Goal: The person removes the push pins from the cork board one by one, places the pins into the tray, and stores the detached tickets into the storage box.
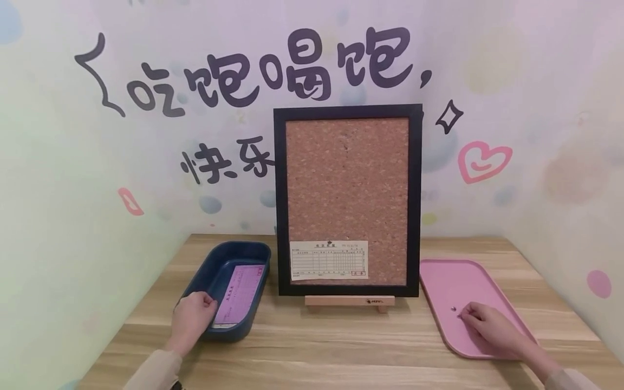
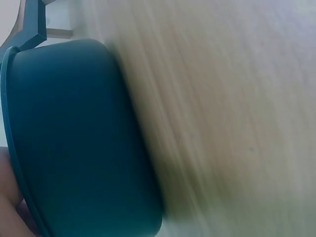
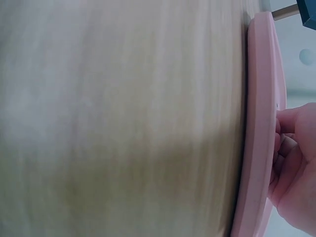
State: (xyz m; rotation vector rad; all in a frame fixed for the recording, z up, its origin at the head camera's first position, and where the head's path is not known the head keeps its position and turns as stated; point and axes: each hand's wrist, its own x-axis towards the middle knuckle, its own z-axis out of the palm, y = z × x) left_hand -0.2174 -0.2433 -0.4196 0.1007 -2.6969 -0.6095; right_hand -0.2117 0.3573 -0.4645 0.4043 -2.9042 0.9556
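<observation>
The work in hand appears to be a pickup stage: each hand is at its own tray, and nothing has yet been lifted clear.

The left hand (image 1: 194, 317) rests on the near rim of the dark blue rectangular plastic tray (image 1: 205, 273), fingers curled over the near end of the pink printed paper slip (image 1: 239, 293) lying inside it. Whether the fingers actually pinch the slip cannot be told — the left wrist view shows only the tray's outer wall (image 2: 84, 143).

The right hand (image 1: 489, 325) lies on the flat pink plastic tray (image 1: 448, 281), fingertips drawn together at a small metal pushpin (image 1: 454, 309) just beside them. The grip is not confirmed; the right wrist view shows loosely curled fingers (image 3: 289, 148) against the tray surface.

The next move, by judgement, calls for a secure pinch on the small pin and a clean lift of the slip.

Between the trays stands a black-framed cork board (image 1: 347, 200) on a small wooden easel (image 1: 349, 301), upright on the wooden table (image 1: 312, 346). A white printed form (image 1: 329, 260) already sits at the cork's lower left — that area is occupied. The frame's raised edge borders both approach paths.
</observation>
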